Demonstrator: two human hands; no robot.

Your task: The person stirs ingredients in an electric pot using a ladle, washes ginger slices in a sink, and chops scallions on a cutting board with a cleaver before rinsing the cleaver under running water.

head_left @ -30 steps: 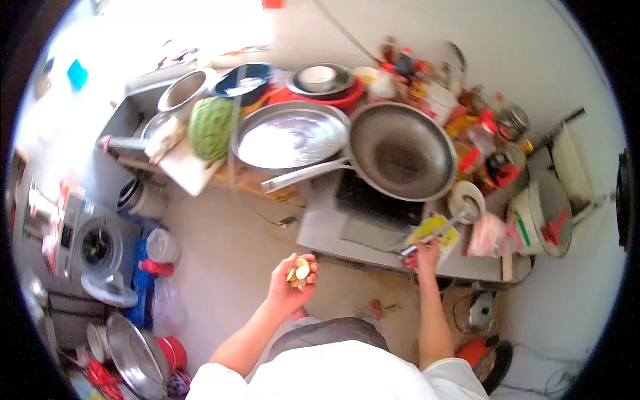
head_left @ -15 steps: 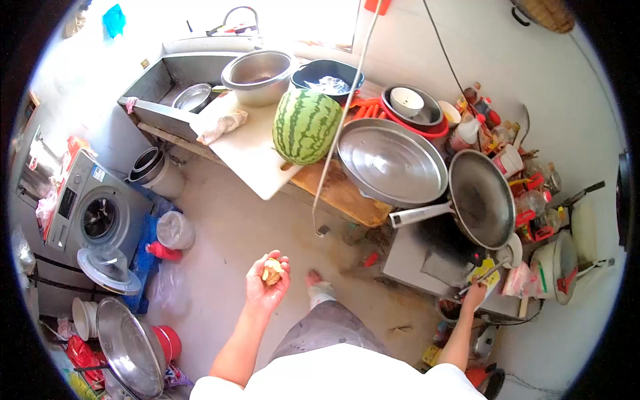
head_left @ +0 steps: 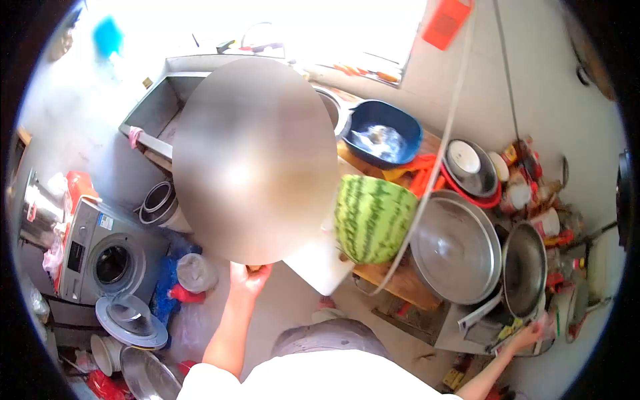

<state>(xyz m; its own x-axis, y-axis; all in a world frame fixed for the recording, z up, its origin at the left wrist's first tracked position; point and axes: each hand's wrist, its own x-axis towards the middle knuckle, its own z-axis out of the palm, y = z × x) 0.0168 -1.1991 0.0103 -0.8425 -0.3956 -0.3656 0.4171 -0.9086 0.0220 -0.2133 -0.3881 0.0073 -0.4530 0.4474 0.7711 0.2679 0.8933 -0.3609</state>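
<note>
My left hand (head_left: 249, 279) is in front of me, cupped around light-brown lumpy pieces (head_left: 253, 268) that look like ginger. A blurred grey oval hides its fingertips and most of the white cutting board (head_left: 320, 263). At the far right, my right hand (head_left: 531, 335) reaches over the edge of the stove (head_left: 460, 333), below the frying pan (head_left: 525, 270). Near its fingers are a yellow item (head_left: 510, 328) and something pale and clear. What it holds, if anything, is too blurred to make out. A watermelon (head_left: 375, 220) sits at the board's right side.
A large metal lid or pan (head_left: 457, 250) lies right of the watermelon, behind a hanging white cord (head_left: 437, 190). A blue basin (head_left: 385, 130) stands behind on the counter. Bottles crowd the right wall. To the left are a metal sink (head_left: 152, 110) and a washing machine (head_left: 83, 250), its door open.
The view has swung left, so counter things appear farther right and lower. My left hand sits slightly left, its contents now mostly hidden by the blurred oval. My right hand appears farther right and lower.
</note>
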